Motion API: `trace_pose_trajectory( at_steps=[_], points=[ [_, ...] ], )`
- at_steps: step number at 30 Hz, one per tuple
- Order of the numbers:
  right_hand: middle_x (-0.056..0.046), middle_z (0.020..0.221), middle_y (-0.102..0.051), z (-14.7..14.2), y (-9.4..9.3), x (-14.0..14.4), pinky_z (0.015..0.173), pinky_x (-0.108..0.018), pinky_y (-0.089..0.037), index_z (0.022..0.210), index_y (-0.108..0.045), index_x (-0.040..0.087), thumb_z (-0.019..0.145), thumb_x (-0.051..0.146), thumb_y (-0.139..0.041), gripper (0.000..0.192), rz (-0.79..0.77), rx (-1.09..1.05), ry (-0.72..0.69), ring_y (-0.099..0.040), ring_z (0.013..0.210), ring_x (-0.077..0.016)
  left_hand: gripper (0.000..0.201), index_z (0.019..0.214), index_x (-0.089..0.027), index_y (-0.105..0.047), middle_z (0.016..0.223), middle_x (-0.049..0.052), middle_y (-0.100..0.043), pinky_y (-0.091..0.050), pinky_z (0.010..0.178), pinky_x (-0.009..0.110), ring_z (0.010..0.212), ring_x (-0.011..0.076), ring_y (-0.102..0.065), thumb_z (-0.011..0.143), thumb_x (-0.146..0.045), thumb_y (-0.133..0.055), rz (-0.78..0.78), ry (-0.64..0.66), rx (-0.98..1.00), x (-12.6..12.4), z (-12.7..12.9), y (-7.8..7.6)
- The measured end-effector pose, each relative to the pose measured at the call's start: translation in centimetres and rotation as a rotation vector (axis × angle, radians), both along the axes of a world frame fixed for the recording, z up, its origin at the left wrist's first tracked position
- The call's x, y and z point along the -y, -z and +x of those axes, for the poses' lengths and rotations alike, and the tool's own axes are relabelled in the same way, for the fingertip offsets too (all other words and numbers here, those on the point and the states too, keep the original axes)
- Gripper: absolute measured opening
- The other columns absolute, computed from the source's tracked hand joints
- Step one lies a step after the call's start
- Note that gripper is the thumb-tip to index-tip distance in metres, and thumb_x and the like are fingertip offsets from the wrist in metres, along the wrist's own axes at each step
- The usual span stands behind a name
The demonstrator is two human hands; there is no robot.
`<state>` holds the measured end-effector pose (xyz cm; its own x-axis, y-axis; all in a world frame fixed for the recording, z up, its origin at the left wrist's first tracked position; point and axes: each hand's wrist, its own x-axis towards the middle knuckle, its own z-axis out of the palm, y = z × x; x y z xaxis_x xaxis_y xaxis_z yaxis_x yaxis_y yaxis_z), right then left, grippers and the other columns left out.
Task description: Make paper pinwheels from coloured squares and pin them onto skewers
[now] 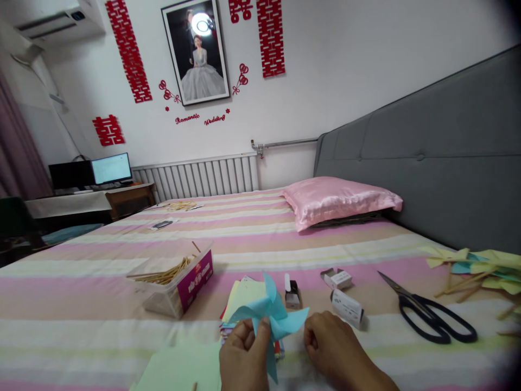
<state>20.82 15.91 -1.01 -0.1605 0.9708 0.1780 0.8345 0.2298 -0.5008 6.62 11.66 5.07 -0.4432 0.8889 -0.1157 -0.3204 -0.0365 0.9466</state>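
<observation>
A light blue paper pinwheel (272, 310) is pinched between the thumb and fingers of my left hand (246, 353), low in the middle of the view. Just right of it, my right hand (334, 345) is curled closed near the pinwheel's right tip; whatever its fingers hold, if anything, is hidden. Behind the pinwheel lies a stack of coloured paper (246, 293), partly covered. Pale green sheets (179, 366) spread to the left of my left hand, with the end of a stick (194, 386) over them at the bottom edge.
A clear plastic box (163, 301) of wooden sticks stands left. Small boxes (292, 293), (347, 308) and an opened white box (337, 278) lie beyond my right hand. Black-handled scissors (427, 312) and finished pinwheels (484, 269) are at right. A pink pillow (342, 198) rests farther back.
</observation>
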Motion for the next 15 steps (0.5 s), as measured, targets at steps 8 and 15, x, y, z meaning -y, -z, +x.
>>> trace_pose_trajectory(
  at_steps=[8, 15],
  points=[
    [-0.005, 0.064, -0.069, 0.6, 0.2, -0.9, 0.056, -0.023, -0.037, 0.061, -0.068, 0.018, 0.058, 0.003, -0.049, 0.025, -0.022, -0.095, -0.083, -0.061, 0.064, -0.0178, 0.016, 0.053, -0.014, -0.065, 0.045, -0.001, -0.067, -0.047, 0.052, 0.017, 0.045, 0.0114, -0.059, 0.046, -0.023, -0.076, 0.012, -0.003, 0.019, 0.1, 0.1, -0.4],
    [-0.004, 0.060, -0.071, 0.5, -1.1, -1.2, 0.049, -0.018, -0.040, 0.061, -0.072, 0.015, 0.061, 0.008, -0.048, 0.026, -0.053, -0.219, -0.161, -0.063, 0.056, -0.0142, 0.014, 0.050, -0.014, -0.065, 0.043, -0.003, -0.066, -0.045, 0.048, 0.013, 0.043, 0.0094, -0.058, 0.043, -0.018, -0.077, 0.011, -0.027, 0.061, 0.2, 0.1, -0.7]
  ],
)
